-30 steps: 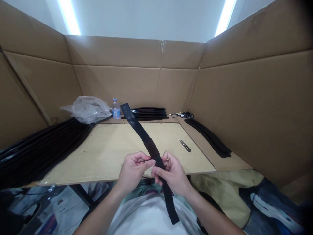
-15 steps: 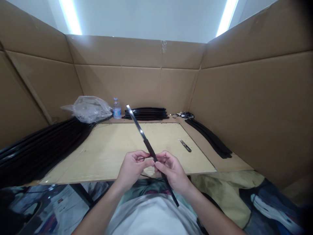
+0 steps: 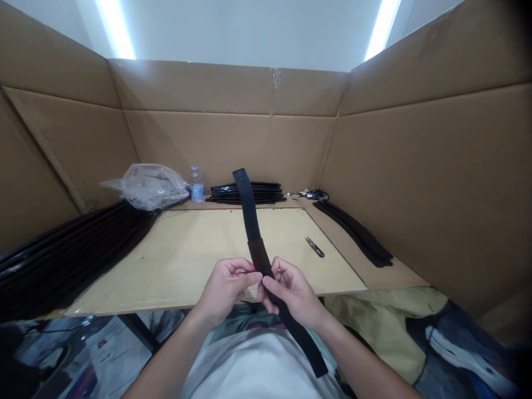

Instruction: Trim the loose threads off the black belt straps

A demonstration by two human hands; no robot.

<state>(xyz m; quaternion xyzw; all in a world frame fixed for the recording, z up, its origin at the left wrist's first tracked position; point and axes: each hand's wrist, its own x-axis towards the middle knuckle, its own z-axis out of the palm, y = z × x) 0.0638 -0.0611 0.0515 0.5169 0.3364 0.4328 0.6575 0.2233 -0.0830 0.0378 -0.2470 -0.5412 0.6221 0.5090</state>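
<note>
Turning flat-face up from its edge-on tilt half a second ago, the black strap (image 3: 249, 213) sits pinched between left hand (image 3: 226, 288) and right hand (image 3: 293, 293), perhaps gripping a thread.

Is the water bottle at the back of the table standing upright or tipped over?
Upright. The water bottle stands with its cap at the top and its base on the table, beside the clear plastic bag.

A long black strap (image 3: 249, 213) with a brown loop around its middle slants upward, flat face showing.
</note>
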